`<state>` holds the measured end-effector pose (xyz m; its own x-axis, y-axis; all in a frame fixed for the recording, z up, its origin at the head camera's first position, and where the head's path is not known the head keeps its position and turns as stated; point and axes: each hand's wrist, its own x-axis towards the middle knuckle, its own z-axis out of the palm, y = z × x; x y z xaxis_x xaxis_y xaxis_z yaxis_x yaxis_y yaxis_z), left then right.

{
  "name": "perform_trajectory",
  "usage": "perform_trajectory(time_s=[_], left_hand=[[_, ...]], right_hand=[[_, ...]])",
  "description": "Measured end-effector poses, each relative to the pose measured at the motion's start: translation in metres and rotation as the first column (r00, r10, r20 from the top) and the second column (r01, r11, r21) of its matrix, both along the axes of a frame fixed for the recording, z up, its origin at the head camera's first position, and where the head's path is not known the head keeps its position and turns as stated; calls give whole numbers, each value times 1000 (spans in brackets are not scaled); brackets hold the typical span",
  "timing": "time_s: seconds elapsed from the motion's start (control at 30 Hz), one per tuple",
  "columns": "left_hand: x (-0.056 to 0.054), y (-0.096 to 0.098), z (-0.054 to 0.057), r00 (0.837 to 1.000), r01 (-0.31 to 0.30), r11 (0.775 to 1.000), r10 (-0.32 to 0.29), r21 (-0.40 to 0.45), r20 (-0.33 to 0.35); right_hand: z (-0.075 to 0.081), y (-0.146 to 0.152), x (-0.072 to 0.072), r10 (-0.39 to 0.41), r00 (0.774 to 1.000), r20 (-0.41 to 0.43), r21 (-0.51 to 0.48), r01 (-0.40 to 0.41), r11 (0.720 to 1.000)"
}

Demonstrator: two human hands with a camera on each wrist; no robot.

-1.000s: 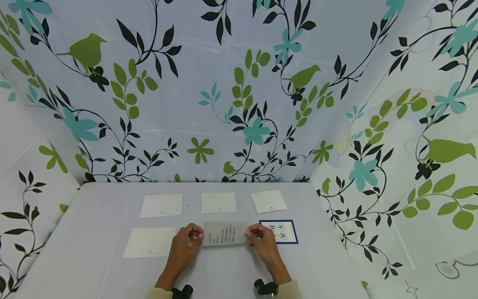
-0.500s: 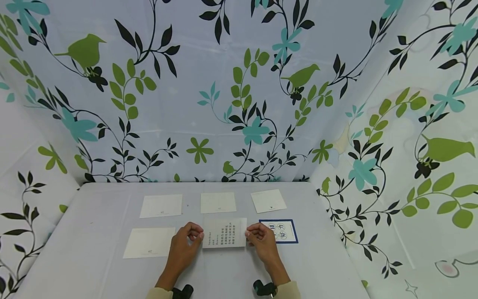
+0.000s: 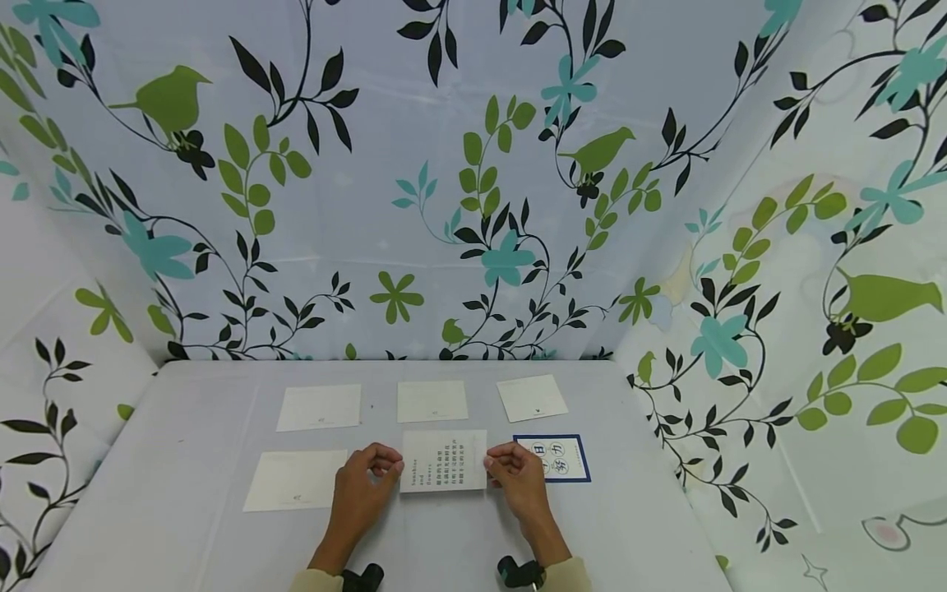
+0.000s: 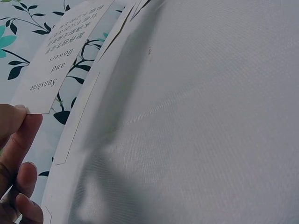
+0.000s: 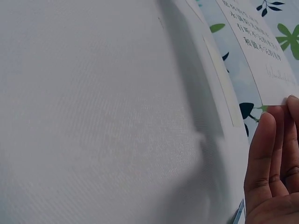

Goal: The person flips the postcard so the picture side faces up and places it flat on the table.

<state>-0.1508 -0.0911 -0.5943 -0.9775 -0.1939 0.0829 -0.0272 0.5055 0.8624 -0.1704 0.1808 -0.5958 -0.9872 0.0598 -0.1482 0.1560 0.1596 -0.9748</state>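
Note:
A white printed card (image 3: pixel 444 460) with "Sunshine and flowers" and columns of Chinese characters is held up off the table between both hands. My left hand (image 3: pixel 364 489) pinches its left edge between thumb and fingers; the left wrist view shows the thumb on a corner of the card (image 4: pixel 60 56). The opposite edge is pinched by my right hand (image 3: pixel 524 485), and in the right wrist view fingers lie behind the card (image 5: pixel 261 51). Just beyond the right hand lies a blue-bordered card (image 3: pixel 568 459) with circled characters, partly covered by that hand.
Three blank-looking cream cards lie along the back: a left one (image 3: pixel 320 408), a middle one (image 3: pixel 432 401) and a slightly turned right one (image 3: pixel 533 398). Another cream card (image 3: pixel 292 481) lies left of my left hand. Patterned cloth (image 3: pixel 459 181) hangs behind the white table (image 3: pixel 185 493).
The printed card has tilted so its face turns more toward the head camera, and its print looks brighter and clearer. Both hands keep their grip and almost the same place.

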Motion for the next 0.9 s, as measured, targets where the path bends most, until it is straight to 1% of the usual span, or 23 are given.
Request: perform_trajectory(time_s=[0.23, 0.37, 0.5, 0.63, 0.9], left_hand=[[1, -1, -5, 999, -49, 999, 49, -5, -20], [0, -1, -4, 998, -59, 998, 59, -20, -8], [0, -2, -4, 998, -56, 998, 56, -30, 16], [-1, -2, -6, 998, -50, 998, 51, -37, 22], [-1, -3, -8, 999, -20, 998, 23, -63, 45]], right_hand=[[2, -4, 2, -13, 999, 31, -8, 14, 1000], [1, -6, 2, -30, 998, 47, 6, 30, 1000], [-3, -6, 2, -42, 998, 48, 27, 41, 999], [-5, -7, 2, -44, 998, 43, 35, 42, 998], [-9, -7, 3, -43, 998, 45, 48, 40, 998]])
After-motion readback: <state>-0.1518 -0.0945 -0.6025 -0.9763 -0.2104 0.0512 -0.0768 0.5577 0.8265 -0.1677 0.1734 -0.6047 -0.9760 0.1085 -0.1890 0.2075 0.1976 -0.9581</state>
